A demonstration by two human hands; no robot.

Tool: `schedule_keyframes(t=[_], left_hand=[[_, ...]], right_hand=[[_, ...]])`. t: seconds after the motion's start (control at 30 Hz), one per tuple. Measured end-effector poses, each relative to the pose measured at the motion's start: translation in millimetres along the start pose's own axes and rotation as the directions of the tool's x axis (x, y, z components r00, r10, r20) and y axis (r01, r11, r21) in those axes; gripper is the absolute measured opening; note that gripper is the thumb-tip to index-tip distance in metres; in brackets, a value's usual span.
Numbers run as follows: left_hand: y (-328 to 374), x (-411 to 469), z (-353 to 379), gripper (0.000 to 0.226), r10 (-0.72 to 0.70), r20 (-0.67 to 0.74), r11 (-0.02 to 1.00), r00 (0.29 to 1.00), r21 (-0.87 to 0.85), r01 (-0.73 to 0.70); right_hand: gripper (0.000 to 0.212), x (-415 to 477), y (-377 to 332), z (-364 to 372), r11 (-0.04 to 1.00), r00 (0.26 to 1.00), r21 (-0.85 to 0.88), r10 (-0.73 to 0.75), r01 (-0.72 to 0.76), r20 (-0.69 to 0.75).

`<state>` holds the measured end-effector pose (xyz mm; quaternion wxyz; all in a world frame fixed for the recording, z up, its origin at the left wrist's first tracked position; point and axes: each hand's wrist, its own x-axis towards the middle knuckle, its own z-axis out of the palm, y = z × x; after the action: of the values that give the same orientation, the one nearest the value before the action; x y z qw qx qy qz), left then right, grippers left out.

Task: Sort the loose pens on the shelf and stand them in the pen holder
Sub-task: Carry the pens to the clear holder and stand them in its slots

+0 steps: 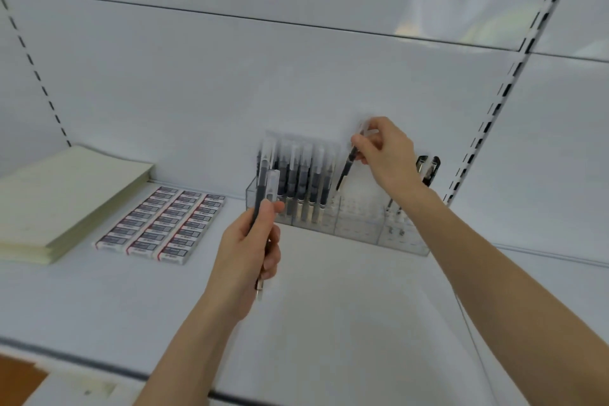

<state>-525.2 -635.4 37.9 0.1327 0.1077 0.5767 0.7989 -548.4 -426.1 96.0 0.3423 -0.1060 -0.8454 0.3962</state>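
Shelf (329, 323): white and flat, with a white back panel rising behind it and slotted uprights at either side.
Pen holder (359, 227): a clear plastic box with several compartments, standing at the back of the shelf against the panel, at about 1 o'clock from the middle of the view.
Pens in the holder (301, 175): a row of dark pens with clear caps stands upright in the left compartments; the picture is blurred, so their number is uncertain.
Middle compartments: look bare through the clear wall.
Right compartment: two dark pens with clips (428, 170) stick up at the holder's right end, partly hidden by the right wrist.
Left hand (253, 247): at 6 o'clock from the holder's left end, fingers curled shut around a small bundle of pens (268, 188), thumb pressed on the front; the caps point up in front of the standing row and the tips show below the palm.
Right hand (385, 155): raised above the holder's middle, at 12 o'clock from the bare compartments, thumb and fingertips pinched on the upper end of a single pen (346, 168).
Single pen: dark, tilted, with its lower end pointing down and left over the holder; it is not yet inside a compartment.
Eraser boxes (164, 224): three neat rows lying flat, at 9 o'clock from the holder.
Paper stack (59, 198): pale sheets piled at the far left, just beside the eraser boxes.
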Motion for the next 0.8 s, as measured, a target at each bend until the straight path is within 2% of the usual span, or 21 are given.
schedule_keyframes(t=[0.2, 0.3, 0.4, 0.43, 0.5, 0.57, 0.63, 0.7, 0.8], left_hand=[[1.0, 0.5, 0.9, 0.015, -0.012, 0.009, 1.000, 1.000, 0.011, 0.012], [-0.5, 0.0, 2.9, 0.012, 0.006, 0.035, 0.999, 0.999, 0.034, -0.007], [-0.8, -0.1, 5.4, 0.012, -0.006, 0.057, 1.000, 0.998, 0.027, 0.004], [-0.8, -0.1, 7.0, 0.013, -0.010, 0.072, 1.000, 0.997, 0.023, 0.008], [-0.7, -0.8, 11.5, 0.015, -0.015, 0.120, 1.000, 0.993, 0.014, 0.014], [-1.0, -2.0, 17.8, 0.016, -0.014, 0.174, 1.000, 0.985, 0.009, 0.013], [-2.5, -2.9, 25.2, 0.015, -0.010, 0.218, 1.000, 0.976, 0.019, 0.007], [-4.2, -3.6, 31.3, 0.015, -0.010, 0.256, 0.999, 0.967, 0.043, -0.001], [-5.5, -3.5, 35.2, 0.019, -0.022, 0.255, 0.996, 0.967, 0.094, -0.002]], right_hand=[[0.005, -6.6, 15.2, 16.3, 0.993, 0.975, -0.105, 0.079, -0.058, 0.207], [0.005, -12.3, 21.3, 18.1, 0.991, 0.969, -0.080, 0.120, -0.105, 0.214], [0.021, -19.0, 22.5, 11.7, 0.987, 0.981, -0.116, 0.128, -0.111, 0.146], [0.018, -23.0, 20.4, 7.3, 0.989, 0.989, -0.094, 0.120, -0.111, 0.090], [0.010, -34.3, 10.1, -3.5, 0.986, 0.987, 0.070, 0.148, -0.151, 0.058], [0.015, -47.9, -4.1, -12.0, 0.943, 0.964, 0.234, 0.199, -0.238, 0.177], [0.016, -60.1, -14.2, -16.7, 0.929, 0.924, 0.243, 0.189, -0.278, 0.334], [0.010, -70.0, -20.7, -16.9, 0.948, 0.894, 0.204, 0.137, -0.243, 0.426], [0.010, -72.7, -23.2, -20.2, 0.944, 0.907, 0.236, 0.121, -0.230, 0.403]])
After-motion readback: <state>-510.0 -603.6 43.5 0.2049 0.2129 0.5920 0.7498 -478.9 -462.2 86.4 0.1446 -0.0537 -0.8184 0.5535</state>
